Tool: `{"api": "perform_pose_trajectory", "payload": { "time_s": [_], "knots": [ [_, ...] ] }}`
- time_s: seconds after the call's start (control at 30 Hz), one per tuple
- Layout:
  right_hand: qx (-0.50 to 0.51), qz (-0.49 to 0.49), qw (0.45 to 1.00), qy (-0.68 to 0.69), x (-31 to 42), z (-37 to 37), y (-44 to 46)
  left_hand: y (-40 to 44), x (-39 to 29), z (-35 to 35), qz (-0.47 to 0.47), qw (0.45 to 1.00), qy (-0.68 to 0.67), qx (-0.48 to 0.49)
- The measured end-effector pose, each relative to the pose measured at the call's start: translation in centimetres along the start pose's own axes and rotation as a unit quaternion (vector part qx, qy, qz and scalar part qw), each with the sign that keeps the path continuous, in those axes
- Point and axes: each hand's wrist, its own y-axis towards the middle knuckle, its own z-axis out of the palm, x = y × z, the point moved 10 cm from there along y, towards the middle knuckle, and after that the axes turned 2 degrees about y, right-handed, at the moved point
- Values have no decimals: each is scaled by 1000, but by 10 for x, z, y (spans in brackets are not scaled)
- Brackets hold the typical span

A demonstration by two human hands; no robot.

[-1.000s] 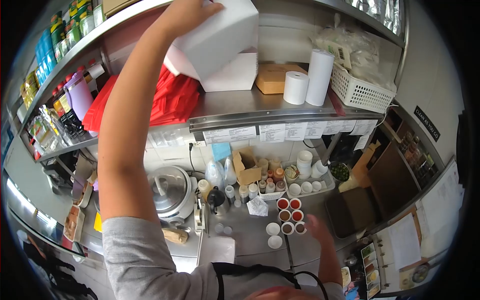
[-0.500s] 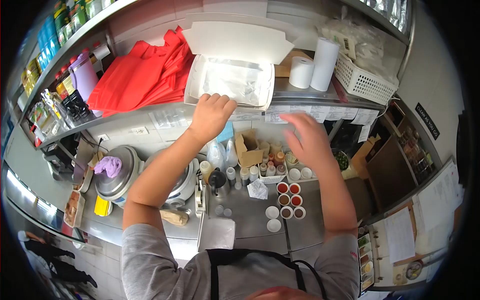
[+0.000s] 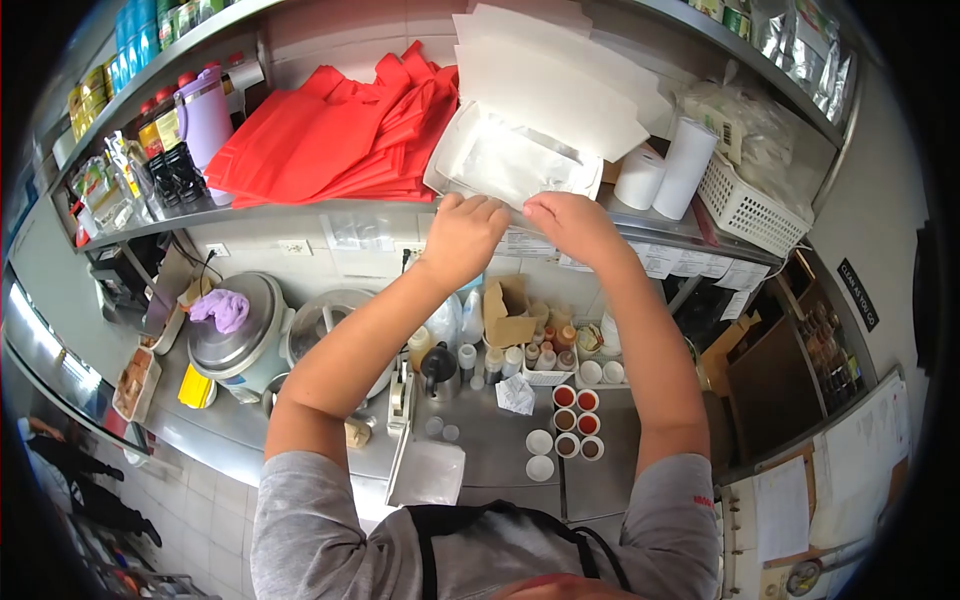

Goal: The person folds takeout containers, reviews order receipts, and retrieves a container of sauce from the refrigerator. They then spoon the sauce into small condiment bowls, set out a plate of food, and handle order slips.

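Observation:
An open white cardboard takeout box sits on the upper shelf with its lid raised at the back. A shiny, translucent liner covers its inside. More than one lid flap shows behind, so other boxes may be nested with it. My left hand is closed on the box's front edge, left of the middle. Right of it, my right hand pinches the same front edge with thumb and fingers. The fingertips of both hands are partly hidden at the rim.
Red bags lie left of the box; paper rolls and a white basket stand right. Below on the steel counter are sauce cups, squeeze bottles, another open box and rice cookers.
My right hand has come up from the right and taken hold of the box's front edge. The box now looks tilted, and my left hand still grips it. The camera view has shifted.

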Motion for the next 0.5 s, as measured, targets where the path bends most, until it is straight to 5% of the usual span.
{"api": "perform_pose_trajectory", "payload": {
  "time_s": [0.2,0.3,0.5],
  "knots": [
    [30,-9,981,-193,-2,13,15,0,0,12,3,999,-1,35],
    [-40,32,956,-290,8,-12,14,2,3,16,-12,997,2,71],
    [-268,-124,911,-286,60,-81,-28,7,11,19,-22,997,16,68]
  ]
}}
